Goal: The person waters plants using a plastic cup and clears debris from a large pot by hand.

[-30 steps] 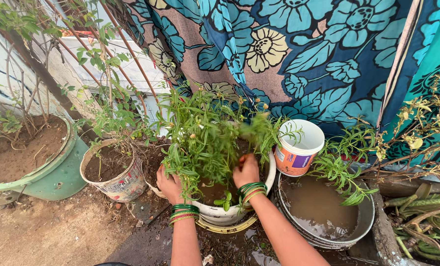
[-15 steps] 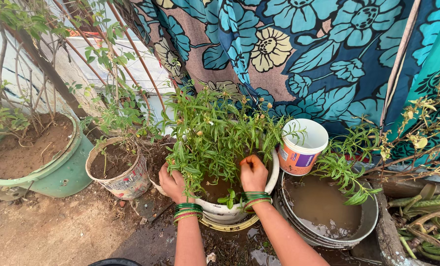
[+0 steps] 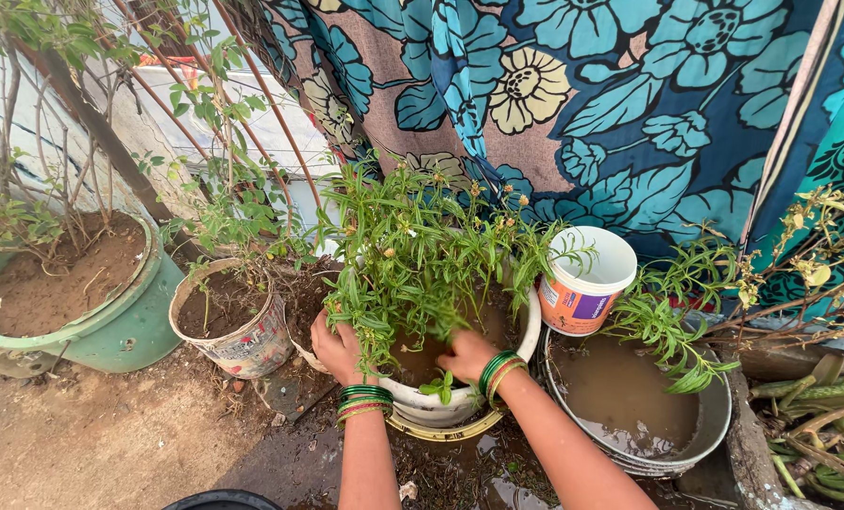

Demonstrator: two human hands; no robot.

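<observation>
My left hand [image 3: 335, 348] grips the rim of the white pot [image 3: 441, 408], fingers curled over the edge among the leaves. My right hand [image 3: 466, 356] reaches into the same pot, fingers spread low at the base of the green plant [image 3: 422, 255] (I cannot tell whether they close on a stem). The pot holds wet brown soil and that bushy plant, and stands on the wet ground between the other containers. To its right, a metal basin [image 3: 715, 416] holds muddy water, and a small white and orange bucket [image 3: 584, 280] sits tilted at the basin's edge. To the left, a printed pot [image 3: 247, 349] holds dark soil and a thin shrub, and a green tub [image 3: 125, 331] holds dry soil with bare stems.

Half a second ago my right hand was a raised fist beside the stems; now it lies lower and flatter, nearer the soil. My left hand stays on the rim.
</observation>
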